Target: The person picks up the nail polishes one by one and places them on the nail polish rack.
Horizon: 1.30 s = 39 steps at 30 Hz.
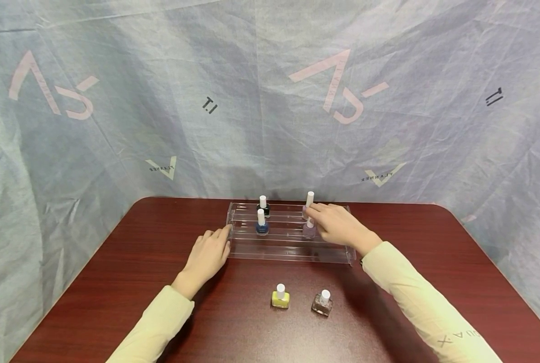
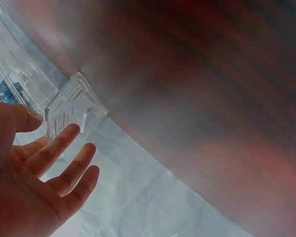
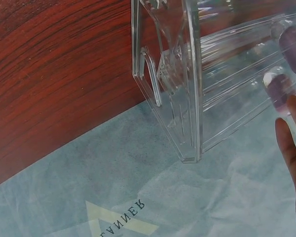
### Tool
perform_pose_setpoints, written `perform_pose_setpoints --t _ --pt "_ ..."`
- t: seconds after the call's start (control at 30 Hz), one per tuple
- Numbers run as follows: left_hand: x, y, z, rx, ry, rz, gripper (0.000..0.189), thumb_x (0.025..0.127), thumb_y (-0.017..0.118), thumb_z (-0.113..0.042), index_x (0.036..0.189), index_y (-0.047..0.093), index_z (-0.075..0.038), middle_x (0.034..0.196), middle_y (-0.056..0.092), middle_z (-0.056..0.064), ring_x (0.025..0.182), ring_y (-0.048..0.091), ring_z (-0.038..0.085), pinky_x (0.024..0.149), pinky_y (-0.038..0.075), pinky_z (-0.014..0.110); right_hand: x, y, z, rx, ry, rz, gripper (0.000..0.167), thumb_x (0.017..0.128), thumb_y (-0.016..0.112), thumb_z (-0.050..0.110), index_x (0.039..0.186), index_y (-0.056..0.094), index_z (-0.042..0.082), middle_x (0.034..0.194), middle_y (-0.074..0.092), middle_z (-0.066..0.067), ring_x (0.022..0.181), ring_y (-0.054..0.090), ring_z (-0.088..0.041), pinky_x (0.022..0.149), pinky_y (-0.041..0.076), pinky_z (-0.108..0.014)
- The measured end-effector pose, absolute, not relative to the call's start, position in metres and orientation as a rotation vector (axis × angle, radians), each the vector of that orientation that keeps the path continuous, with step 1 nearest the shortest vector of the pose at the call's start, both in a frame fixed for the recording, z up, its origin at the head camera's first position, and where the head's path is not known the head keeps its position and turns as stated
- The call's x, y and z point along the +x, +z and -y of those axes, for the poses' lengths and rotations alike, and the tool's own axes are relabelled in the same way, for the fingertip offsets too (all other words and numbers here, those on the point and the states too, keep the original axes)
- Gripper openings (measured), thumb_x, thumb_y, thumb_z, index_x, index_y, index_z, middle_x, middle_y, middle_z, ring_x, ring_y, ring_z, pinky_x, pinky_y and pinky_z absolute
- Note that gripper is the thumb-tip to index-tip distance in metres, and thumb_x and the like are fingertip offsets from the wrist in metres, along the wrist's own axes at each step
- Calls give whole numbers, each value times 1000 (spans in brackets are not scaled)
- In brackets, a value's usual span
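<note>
In the head view, we see a rack (image 1: 292,250) of clear, hard plastic, made in long steps, on a dark red table (image 1: 93,277) with wood grain and a shiny surface. Behind hangs a wrinkled grey-blue cloth (image 1: 252,141) with printed signs. Four bottles of glass with long white caps stand on the rack: the black bottle (image 1: 263,207) behind the blue bottle (image 1: 262,229), and the back purple bottle (image 1: 304,210) behind the front purple bottle (image 1: 309,231). The squarish yellow bottle (image 1: 280,300) and brown bottle (image 1: 322,304) stand on the table before the rack, well apart from it. The right hand (image 1: 341,225) covers part of both purple bottles, and its fingers are at the cap of the back one. The left hand (image 1: 208,252) touches the left end of the rack. Both pale, soft sleeves are cut off by the lower edge.

In the left wrist view, we see the left hand with its fingers loosely spread, the fingertips at the clear end wall of the rack. The blue bottle is partly hidden behind the thumb, and the table looks blurred.

In the right wrist view, the right hand is mostly cut off at the edge. Thumb and finger pinch the back purple bottle by its cap; the other fingers we cannot make out.
</note>
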<state>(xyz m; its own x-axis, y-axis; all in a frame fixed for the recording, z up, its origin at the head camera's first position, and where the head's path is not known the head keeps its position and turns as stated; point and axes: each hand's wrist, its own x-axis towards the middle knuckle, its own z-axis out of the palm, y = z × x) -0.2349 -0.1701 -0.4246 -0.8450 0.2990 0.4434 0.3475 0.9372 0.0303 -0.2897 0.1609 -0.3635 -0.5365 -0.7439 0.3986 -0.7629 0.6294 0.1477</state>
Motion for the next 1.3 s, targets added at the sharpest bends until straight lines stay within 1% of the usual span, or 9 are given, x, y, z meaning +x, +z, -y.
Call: perform_pose_setpoints --t 0.23,0.57,0.8,0.97,1.07,1.2,1.3 --pt "-235 -424 170 -470 -152 2645 43 86 58 -16 128 50 -7 107 65 8 94 58 30 76 47 42 -290 -365 -161 1175 56 2435 27 86 54 12 113 56 8 101 61 -3 94 61 -19 79 49 -38" --pt "-235 -425 170 -473 -146 2639 42 86 57 -17 127 50 -7 107 65 8 93 59 29 75 46 41 -286 -359 -161 1156 95 2439 21 85 56 14 106 58 12 96 60 1 80 59 -15 70 49 -36" --pt "-232 -421 169 -458 -168 2664 42 88 56 -17 128 50 -8 110 64 8 95 58 29 76 46 42 -284 -356 -163 1141 101 2436 19 87 56 21 105 59 14 94 59 3 80 57 -14 69 47 -35" --pt "-232 -421 168 -450 -165 2678 43 87 57 -17 129 49 -8 111 63 8 96 58 29 77 46 42 -281 -355 -164 1143 87 2415 17 88 55 23 103 58 16 89 56 5 75 53 -13 66 45 -33" --pt "-232 -422 168 -450 -166 2680 43 87 57 -17 129 49 -8 111 64 8 96 58 29 78 46 42 -278 -354 -164 1150 83 2388 19 87 56 22 104 57 15 88 54 4 75 52 -13 65 45 -33" --pt "-232 -421 168 -450 -172 2682 43 87 57 -17 129 49 -8 111 64 8 96 58 29 78 46 42 -275 -353 -164 1161 82 2347 24 85 58 20 108 58 12 93 56 3 78 53 -14 67 46 -34" --pt "-232 -421 169 -452 -171 2680 43 87 57 -17 129 49 -8 111 63 8 96 58 29 78 46 42 -273 -352 -164 1164 84 2325 24 85 59 20 108 58 12 94 56 2 78 53 -14 67 46 -33"
